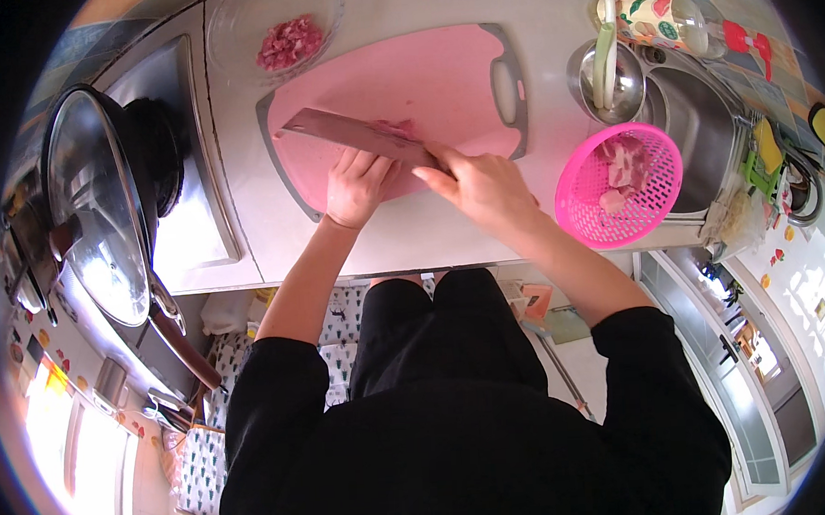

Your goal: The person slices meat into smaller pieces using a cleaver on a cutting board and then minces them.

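Note:
My right hand (489, 185) grips the handle of a Chinese cleaver (352, 130). Its broad blade reaches up and to the left over a pink cutting board (439, 70) with grey ends. Close below the blade, my left hand (361, 184) rests on the board with its fingers bent. Whether meat lies under those fingers is hidden. Some raw meat (398, 128) shows on the board along the blade's far side. Beyond the board's far left corner, a clear glass bowl (227, 41) holds a small heap of chopped raw meat (290, 42).
To the right, a pink plastic colander (576, 202) holds larger raw meat pieces (626, 165). Behind it, scallion stalks (605, 62) lie across a metal bowl (584, 77) by the sink (700, 134). A pump bottle (671, 25) lies farther back. At left stands a glass-lidded wok (99, 202).

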A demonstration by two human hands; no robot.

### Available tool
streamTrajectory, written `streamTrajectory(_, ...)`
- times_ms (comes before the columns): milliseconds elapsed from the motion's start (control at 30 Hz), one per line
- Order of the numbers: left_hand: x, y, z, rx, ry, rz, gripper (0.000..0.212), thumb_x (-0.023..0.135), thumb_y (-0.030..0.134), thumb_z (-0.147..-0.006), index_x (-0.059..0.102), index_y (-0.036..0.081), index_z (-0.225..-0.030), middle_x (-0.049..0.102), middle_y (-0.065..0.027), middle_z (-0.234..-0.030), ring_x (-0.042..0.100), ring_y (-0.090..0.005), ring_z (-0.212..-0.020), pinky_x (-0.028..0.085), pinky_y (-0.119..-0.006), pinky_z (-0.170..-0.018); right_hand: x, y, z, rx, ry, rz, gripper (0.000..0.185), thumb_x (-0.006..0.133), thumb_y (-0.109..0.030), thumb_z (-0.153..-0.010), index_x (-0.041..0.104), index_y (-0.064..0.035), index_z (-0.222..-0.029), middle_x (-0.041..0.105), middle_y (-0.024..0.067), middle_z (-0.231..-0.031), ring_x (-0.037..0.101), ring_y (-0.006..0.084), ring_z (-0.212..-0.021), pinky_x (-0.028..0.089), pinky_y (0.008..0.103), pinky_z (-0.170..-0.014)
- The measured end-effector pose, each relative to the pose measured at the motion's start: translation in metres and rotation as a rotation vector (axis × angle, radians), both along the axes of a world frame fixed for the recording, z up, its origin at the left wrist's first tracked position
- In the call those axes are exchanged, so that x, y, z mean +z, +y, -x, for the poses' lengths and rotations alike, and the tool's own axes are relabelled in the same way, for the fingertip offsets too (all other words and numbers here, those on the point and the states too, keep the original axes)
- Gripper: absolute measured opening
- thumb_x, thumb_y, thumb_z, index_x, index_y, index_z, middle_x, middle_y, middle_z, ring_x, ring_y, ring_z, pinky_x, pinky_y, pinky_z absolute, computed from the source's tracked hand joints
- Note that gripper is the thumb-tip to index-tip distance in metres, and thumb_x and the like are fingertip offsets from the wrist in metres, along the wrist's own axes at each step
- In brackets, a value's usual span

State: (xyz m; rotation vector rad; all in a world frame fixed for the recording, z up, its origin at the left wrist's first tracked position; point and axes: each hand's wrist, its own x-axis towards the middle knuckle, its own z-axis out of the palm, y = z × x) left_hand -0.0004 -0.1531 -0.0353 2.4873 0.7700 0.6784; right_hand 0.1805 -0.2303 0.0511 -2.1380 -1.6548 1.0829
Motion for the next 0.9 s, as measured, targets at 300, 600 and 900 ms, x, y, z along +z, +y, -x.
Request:
streamTrajectory(300,0.005,0.001,0.001,0.031,-0.010,-0.047,0.021,0.072,0.007,-0.069,0.065,0.009,-0.090,0.061,-0.0025,-0.094,0.061,-0.0224,-0.087,0.052,-0.031,-0.069,0.007,-0.026,-0.022,-0.073,-0.001,-0.140,0.035,0.056,-0.041,-0.090,0.064,-0.0075,-0.095,0.061,0.0111,-0.060,0.061,0.0321,-0.057,0.048,0.0414,-0.053)
streamTrajectory(600,0.014,0.000,0.005,-0.019,-0.055,0.030,0.024,0.071,0.001,-0.068,0.064,0.008,-0.090,0.062,-0.0049,-0.097,0.061,-0.0233,-0.091,0.052,-0.033,-0.075,0.006,0.018,0.005,-0.112,0.013,0.115,0.044,0.050,-0.048,-0.092,0.069,-0.0084,-0.099,0.065,0.0141,-0.069,0.063,0.0335,-0.068,0.049,0.0406,-0.063)
streamTrajectory(900,0.046,0.003,0.020,-0.015,-0.104,0.143,0.026,0.070,-0.005,-0.065,0.061,0.005,-0.088,0.061,-0.0087,-0.096,0.061,-0.0272,-0.092,0.051,-0.036,-0.076,0.002,0.016,0.004,-0.258,0.155,0.118,0.048,0.049,-0.050,-0.091,0.068,-0.0055,-0.094,0.065,0.0185,-0.075,0.064,0.0378,-0.076,0.049,0.0443,-0.069)
